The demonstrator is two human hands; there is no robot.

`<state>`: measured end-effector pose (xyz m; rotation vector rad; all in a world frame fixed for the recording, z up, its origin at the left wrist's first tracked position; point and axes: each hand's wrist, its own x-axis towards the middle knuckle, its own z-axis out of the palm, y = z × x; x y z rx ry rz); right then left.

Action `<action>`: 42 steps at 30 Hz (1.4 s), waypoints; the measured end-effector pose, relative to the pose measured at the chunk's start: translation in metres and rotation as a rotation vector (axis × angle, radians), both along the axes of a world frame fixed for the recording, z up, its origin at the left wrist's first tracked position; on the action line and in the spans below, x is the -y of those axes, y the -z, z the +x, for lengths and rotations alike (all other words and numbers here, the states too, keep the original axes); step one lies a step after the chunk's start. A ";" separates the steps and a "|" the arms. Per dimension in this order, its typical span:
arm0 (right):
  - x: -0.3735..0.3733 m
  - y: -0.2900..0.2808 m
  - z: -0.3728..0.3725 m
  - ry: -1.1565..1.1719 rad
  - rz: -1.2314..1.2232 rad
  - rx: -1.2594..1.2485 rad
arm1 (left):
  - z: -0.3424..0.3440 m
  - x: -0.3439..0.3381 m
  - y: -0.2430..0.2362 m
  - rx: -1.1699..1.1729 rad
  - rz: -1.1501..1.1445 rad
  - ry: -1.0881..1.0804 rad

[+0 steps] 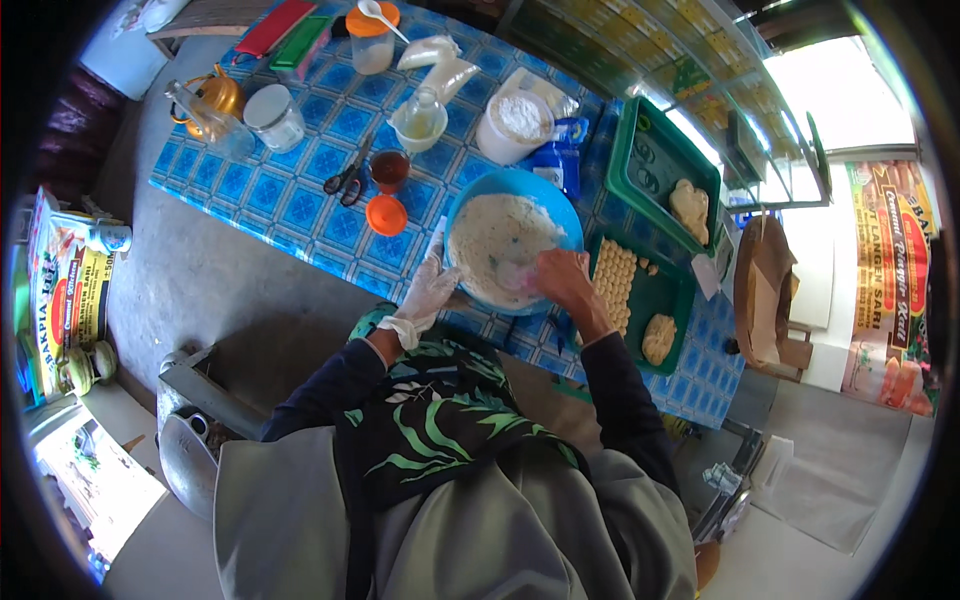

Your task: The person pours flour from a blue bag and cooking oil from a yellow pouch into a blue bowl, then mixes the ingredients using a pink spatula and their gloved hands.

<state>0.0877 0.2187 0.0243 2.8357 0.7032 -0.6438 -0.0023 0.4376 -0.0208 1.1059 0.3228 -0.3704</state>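
Observation:
A blue bowl (pixel 572 212) with a pale, floury mixture (pixel 490 235) inside stands at the table's near edge. My left hand (pixel 428 287), in a clear thin glove, grips the bowl's left rim with the thumb over the edge. My right hand (pixel 566 278) is bare and closed over the bowl's right side. By its fingers a pinkish, blurred thing (pixel 517 277) dips into the mixture; its kind cannot be made out. Just right of the bowl, a green tray (pixel 672 290) carries rows of small dough balls (pixel 614 280) and a dough lump (pixel 659 338).
Behind the bowl stand a white tub of flour (pixel 505 140) and a blue packet (pixel 558 165). Scissors (pixel 347 183), a brown cup (pixel 389 172) and an orange lid (pixel 386 214) lie left. Another green tray (pixel 640 165) holds a dough lump (pixel 690 210). A golden kettle (pixel 218 95) stands far left.

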 end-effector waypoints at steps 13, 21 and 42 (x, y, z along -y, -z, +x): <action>-0.192 0.085 0.166 0.340 1.188 0.209 | -0.025 -0.052 -0.009 -0.017 -0.011 -0.192; -0.205 0.107 0.182 0.122 1.045 0.415 | -0.060 -0.083 -0.002 -0.140 -0.001 -0.490; -0.070 -0.076 0.081 0.084 1.057 0.249 | -0.028 -0.063 0.019 -0.053 0.013 -0.161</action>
